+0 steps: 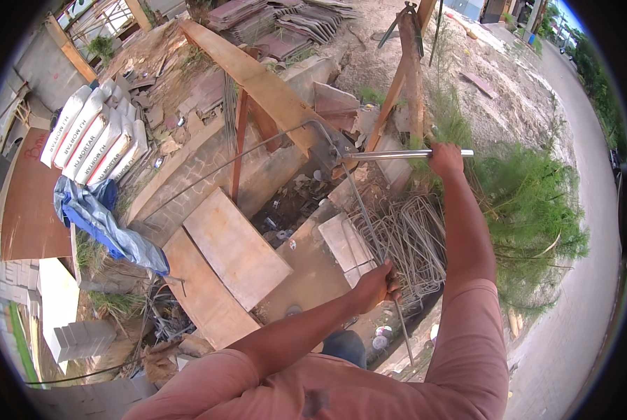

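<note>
My left hand (373,287) is closed around a thin steel rod (360,199) near its lower end. From there the rod runs up to a dark metal plate (320,152) at the end of a wooden beam (275,87). It bends there, and a long leg reaches down to the left. My right hand (446,159) grips a shiny metal pipe (390,155) near its right end. The pipe's left end meets the rod at the plate; the exact joint is too small to make out. Below the pipe lies a pile of bent steel stirrups (415,234).
Plywood boards (238,248) lie left of centre beside a trench with debris (275,217). White bags (93,140) are stacked at the left above a blue tarp (110,227). Wooden posts (413,84) stand ahead. A green bush (530,210) and a road (572,280) are at the right.
</note>
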Demonstrator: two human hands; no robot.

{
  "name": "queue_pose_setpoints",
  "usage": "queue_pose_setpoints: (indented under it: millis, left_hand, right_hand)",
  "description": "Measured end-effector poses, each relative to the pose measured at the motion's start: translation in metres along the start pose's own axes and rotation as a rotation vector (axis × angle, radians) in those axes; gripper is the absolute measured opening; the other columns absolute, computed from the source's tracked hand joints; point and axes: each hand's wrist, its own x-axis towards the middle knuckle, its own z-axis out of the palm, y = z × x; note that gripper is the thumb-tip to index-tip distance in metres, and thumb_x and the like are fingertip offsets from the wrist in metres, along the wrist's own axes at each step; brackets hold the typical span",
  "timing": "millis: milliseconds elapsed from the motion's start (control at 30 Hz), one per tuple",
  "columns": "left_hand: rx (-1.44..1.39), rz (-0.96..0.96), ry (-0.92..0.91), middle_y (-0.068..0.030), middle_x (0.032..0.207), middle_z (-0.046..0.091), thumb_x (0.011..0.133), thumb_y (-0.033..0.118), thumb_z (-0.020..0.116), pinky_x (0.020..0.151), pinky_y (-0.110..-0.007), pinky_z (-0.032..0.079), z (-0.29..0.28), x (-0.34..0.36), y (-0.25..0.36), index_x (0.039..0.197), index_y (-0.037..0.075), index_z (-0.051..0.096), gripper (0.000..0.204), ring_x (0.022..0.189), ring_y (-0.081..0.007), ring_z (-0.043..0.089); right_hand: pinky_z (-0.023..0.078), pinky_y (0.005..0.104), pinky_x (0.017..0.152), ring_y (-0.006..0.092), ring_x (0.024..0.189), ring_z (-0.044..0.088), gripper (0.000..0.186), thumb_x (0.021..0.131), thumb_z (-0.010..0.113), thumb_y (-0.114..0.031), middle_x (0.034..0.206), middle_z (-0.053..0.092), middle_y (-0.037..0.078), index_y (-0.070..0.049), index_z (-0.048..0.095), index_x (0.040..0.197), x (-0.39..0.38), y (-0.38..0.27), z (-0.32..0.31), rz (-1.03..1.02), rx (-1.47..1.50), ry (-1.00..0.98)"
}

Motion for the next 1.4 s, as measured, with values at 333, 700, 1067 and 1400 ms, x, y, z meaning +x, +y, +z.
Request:
queue_pose_setpoints:
  millis: [333, 700, 1067, 1400]
  left_hand:
    - [0.142, -0.137, 0.142, 0.0017, 0.058, 0.037, 0.098, 0.052, 0.042, 0.053, -0.039, 0.044, -0.086, -0.061, 0.037, 0.079, 0.013, 0.045, 0.043, 0.045, -0.0158, 0.042]
    - [0.696, 0.014, 0.376, 0.0001, 0.053, 0.038, 0.097, 0.048, 0.045, 0.040, -0.032, 0.031, -0.172, -0.122, 0.108, 0.076, 0.009, 0.047, 0.044, 0.041, -0.0126, 0.035]
    - [0.848, -0.018, 0.462, -0.0022, 0.058, 0.042, 0.097, 0.043, 0.045, 0.042, -0.033, 0.034, -0.179, -0.130, 0.101, 0.078, 0.007, 0.049, 0.041, 0.046, -0.0138, 0.042]
    - [0.725, -0.073, 0.255, 0.0008, 0.055, 0.036, 0.099, 0.041, 0.045, 0.038, -0.030, 0.029, -0.206, -0.122, 0.116, 0.077, 0.010, 0.045, 0.037, 0.042, -0.0108, 0.036]
  right_hand:
    - [0.047, 0.0505, 0.082, 0.0361, 0.091, 0.064, 0.020, 0.084, 0.060, -0.026, 0.092, 0.068, 0.015, -0.008, 0.067, 0.091, -0.102, -0.031, -0.025, 0.198, -0.026, 0.046]
    - [0.047, 0.0520, 0.078, 0.0389, 0.089, 0.065, 0.054, 0.088, 0.053, -0.057, 0.087, 0.067, 0.022, -0.003, 0.061, 0.088, -0.199, -0.107, -0.064, 0.340, 0.131, -0.025]
    - [0.049, 0.0495, 0.076, 0.0394, 0.087, 0.065, 0.059, 0.087, 0.051, -0.061, 0.085, 0.067, 0.022, -0.003, 0.063, 0.088, -0.178, -0.084, -0.058, 0.220, 0.137, -0.032]
    - [0.050, 0.0468, 0.079, 0.0369, 0.089, 0.065, 0.062, 0.082, 0.058, -0.062, 0.090, 0.068, 0.020, -0.002, 0.070, 0.092, -0.196, -0.092, -0.095, 0.389, 0.065, -0.130]
